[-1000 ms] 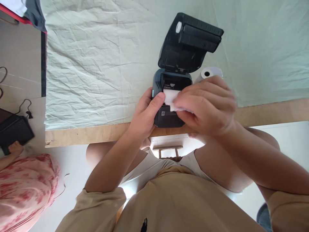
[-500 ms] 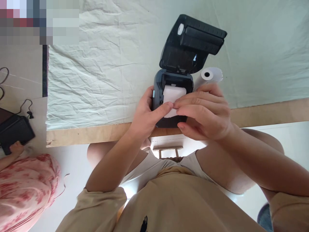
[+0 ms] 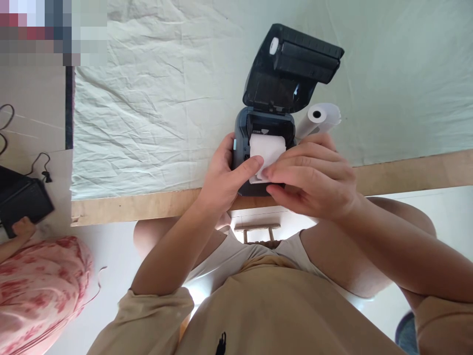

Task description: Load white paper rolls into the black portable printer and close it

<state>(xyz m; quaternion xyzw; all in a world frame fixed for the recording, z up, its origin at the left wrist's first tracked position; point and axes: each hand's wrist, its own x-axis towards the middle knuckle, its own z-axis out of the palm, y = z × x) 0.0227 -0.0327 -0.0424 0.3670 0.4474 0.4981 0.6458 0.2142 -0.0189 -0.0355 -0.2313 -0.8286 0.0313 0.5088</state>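
A dark label printer [image 3: 242,125] sits at the table's front edge with its lid [image 3: 284,74] raised and tipped back. Inside its bay lies a white paper roll [image 3: 268,145]. My left hand [image 3: 227,172] is wrapped round the printer's left side, its thumb pressed on the paper. My right hand [image 3: 318,177] reaches in from the right, its finger and thumb tips closed at the roll's loose lower end. Part of the printer's right side is hidden behind my right hand. A second white paper roll [image 3: 317,115] with a black core lies just beyond that hand.
A pale green cloth [image 3: 155,98] covers the table, leaving a bare wooden front edge [image 3: 129,211]. At the far left another person's hand [image 3: 24,228] touches a black device [image 3: 29,197]. A wooden stool [image 3: 256,228] shows under the table.
The paper in the bay has turned toward me, and its loose end now shows lower down. My right fingertips have moved slightly down with it. My left hand stays on the printer.
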